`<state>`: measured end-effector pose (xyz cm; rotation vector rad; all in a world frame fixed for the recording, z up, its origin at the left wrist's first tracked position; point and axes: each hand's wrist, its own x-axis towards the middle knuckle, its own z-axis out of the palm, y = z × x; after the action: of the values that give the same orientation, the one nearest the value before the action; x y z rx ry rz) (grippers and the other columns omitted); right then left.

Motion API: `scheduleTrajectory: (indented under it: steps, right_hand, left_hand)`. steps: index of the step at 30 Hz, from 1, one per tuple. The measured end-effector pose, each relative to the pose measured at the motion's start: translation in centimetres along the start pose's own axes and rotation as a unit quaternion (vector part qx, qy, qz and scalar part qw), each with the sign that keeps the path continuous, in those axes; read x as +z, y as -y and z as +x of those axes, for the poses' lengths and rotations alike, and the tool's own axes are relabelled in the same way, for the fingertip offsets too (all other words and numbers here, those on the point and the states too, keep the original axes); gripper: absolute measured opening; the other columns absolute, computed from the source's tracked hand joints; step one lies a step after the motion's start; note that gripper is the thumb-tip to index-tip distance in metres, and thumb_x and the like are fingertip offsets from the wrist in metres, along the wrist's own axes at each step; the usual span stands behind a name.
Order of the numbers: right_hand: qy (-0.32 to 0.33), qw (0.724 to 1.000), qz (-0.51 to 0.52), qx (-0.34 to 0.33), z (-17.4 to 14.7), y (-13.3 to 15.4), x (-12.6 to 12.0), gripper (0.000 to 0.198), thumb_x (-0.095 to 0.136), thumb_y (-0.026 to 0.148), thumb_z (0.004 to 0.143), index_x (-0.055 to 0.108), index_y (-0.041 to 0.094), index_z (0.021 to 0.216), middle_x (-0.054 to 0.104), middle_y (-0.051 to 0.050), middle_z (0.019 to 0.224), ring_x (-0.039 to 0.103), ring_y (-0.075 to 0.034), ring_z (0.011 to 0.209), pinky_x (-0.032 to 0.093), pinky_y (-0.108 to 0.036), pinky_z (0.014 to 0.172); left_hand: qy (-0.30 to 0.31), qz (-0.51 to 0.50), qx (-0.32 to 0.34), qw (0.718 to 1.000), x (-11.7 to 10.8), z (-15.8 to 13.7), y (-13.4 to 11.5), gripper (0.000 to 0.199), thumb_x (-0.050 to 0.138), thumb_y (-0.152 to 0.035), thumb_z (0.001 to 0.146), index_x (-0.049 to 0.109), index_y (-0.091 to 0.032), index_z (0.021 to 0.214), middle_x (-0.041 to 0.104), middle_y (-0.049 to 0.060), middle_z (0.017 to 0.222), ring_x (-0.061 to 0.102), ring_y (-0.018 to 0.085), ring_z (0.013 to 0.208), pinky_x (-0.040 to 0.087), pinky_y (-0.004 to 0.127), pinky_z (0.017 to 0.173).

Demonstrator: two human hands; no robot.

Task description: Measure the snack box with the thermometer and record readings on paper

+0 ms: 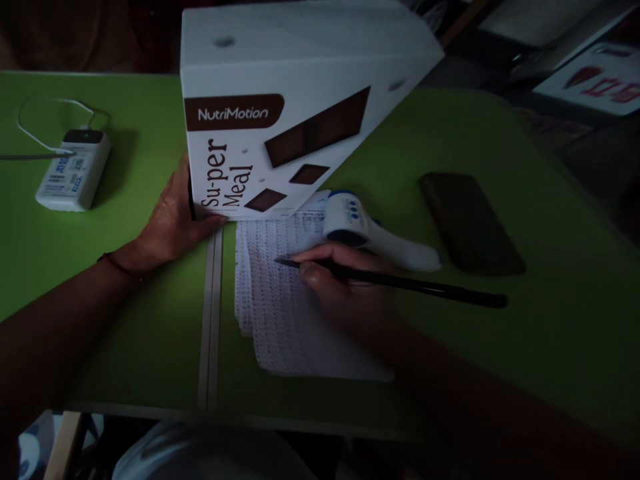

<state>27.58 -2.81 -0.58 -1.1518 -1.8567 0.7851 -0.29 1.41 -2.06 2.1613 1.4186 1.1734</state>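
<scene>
My left hand (173, 217) grips the lower left corner of a white box (310, 40) printed "NutriMotion Su-per Meal", thumb along its bottom edge and the other fingers hidden behind it. The box is held up over the far end of some paper sheets (280, 300) covered in rows of small handwriting. In my right hand (345, 287) is a long black pen (425, 285), pinched near its point. Its tip is over the written rows; whether it touches the paper I cannot tell. A white handheld thermometer (385, 243) with blue buttons lies just beyond my right hand, partly on the sheets.
On the right side of the green folding table (125, 347) lies a dark phone (473, 223). A white power block (75, 170) with cables stands at the left. The table's metal seam (211, 320) runs left of the sheets. Light is dim.
</scene>
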Motion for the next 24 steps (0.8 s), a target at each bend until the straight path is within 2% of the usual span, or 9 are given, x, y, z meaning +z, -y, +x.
scheduleTrajectory:
  steps: [3, 9, 13, 17, 20, 24]
  right_hand:
    - [-0.004, 1.0, 0.005, -0.008, -0.05, -0.08, -0.04, 0.014, 0.062, 0.016, 0.08, 0.07, 0.027, 0.076, 0.071, 0.002, 0.066, 0.064, -0.015, 0.057, 0.053, -0.029, 0.052]
    - [0.04, 0.999, 0.01, -0.006, -0.1, -0.35, -0.14, 0.012, 0.063, 0.019, 0.082, 0.071, 0.027, 0.08, 0.072, 0.003, 0.066, 0.062, -0.014, 0.054, 0.052, -0.027, 0.05]
    - [0.046, 0.998, 0.028, -0.016, -0.07, -0.3, -0.1, 0.011, 0.063, 0.018, 0.083, 0.071, 0.026, 0.081, 0.072, 0.003, 0.065, 0.062, -0.014, 0.052, 0.051, -0.028, 0.049]
    - [0.051, 0.998, 0.029, -0.021, -0.04, -0.06, -0.07, 0.012, 0.064, 0.018, 0.083, 0.071, 0.026, 0.08, 0.073, 0.002, 0.066, 0.063, -0.015, 0.053, 0.051, -0.028, 0.048]
    - [0.043, 0.998, 0.027, -0.029, -0.02, 0.05, -0.07, 0.01, 0.064, 0.019, 0.083, 0.071, 0.025, 0.079, 0.073, 0.002, 0.066, 0.064, -0.015, 0.053, 0.05, -0.027, 0.048]
    - [0.046, 0.998, 0.02, -0.025, -0.01, 0.14, -0.09, 0.011, 0.063, 0.019, 0.081, 0.07, 0.026, 0.077, 0.071, 0.003, 0.063, 0.063, -0.014, 0.051, 0.051, -0.027, 0.047]
  left_hand:
    - [0.002, 0.002, -0.001, 1.0, 0.03, 0.01, 0.12, 0.071, 0.077, -0.063, 0.08, 0.052, -0.025, 0.134, 0.06, 0.013, 0.148, 0.054, 0.038, 0.142, 0.046, 0.06, 0.12]
    - [0.006, -0.01, 0.01, 1.0, -0.11, 0.18, 0.07, 0.073, 0.077, -0.069, 0.08, 0.052, -0.026, 0.134, 0.059, 0.009, 0.15, 0.053, 0.041, 0.14, 0.046, 0.065, 0.118]
    - [0.0, -0.001, 0.02, 1.0, -0.05, 0.16, 0.24, 0.068, 0.076, -0.071, 0.08, 0.056, -0.026, 0.127, 0.06, 0.008, 0.147, 0.055, 0.041, 0.139, 0.047, 0.065, 0.117]
    - [-0.004, 0.014, 0.02, 1.0, 0.0, 0.1, 0.29, 0.072, 0.074, -0.073, 0.081, 0.052, -0.026, 0.13, 0.059, 0.011, 0.148, 0.056, 0.04, 0.138, 0.048, 0.065, 0.116]
    - [-0.003, 0.014, 0.021, 1.0, -0.08, 0.11, 0.11, 0.073, 0.074, -0.075, 0.08, 0.052, -0.028, 0.131, 0.059, 0.009, 0.149, 0.055, 0.04, 0.139, 0.048, 0.063, 0.117]
    - [0.001, -0.002, 0.009, 1.0, -0.23, 0.18, -0.29, 0.071, 0.075, -0.07, 0.08, 0.051, -0.028, 0.132, 0.059, 0.01, 0.15, 0.055, 0.04, 0.14, 0.048, 0.061, 0.119]
